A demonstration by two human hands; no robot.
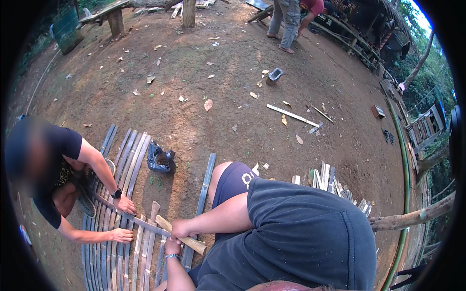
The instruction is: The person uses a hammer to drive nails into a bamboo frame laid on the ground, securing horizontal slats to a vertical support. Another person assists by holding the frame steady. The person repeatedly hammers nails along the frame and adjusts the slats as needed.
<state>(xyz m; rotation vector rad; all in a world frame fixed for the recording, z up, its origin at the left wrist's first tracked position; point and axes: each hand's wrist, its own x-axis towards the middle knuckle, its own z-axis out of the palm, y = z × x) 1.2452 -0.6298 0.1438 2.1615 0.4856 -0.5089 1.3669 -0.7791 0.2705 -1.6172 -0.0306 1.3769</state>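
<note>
Long bamboo slats [114, 242] lie side by side on the ground at the left. A darker bamboo strip [138, 221] crosses over them, and its near end meets my hands. My right hand [181, 228] is closed around a short pale piece of wood [196, 245], which sticks out on both sides of the grip. Just below it, my left hand [172, 245], with a bracelet at the wrist, is closed at the end of the crossing strip. The fingers are partly hidden. Opposite me a crouching co-worker rests one hand [125, 205] and the other hand [121, 235] flat near the strip.
A black plastic bag [160, 158] stands beside the slats. One separate slat [206, 186] lies by my knee. Cut bamboo pieces [335, 180] are piled at my right. Ahead are a pale strip [291, 115] and a small container [274, 75]. Another person [287, 22] bends over farther back.
</note>
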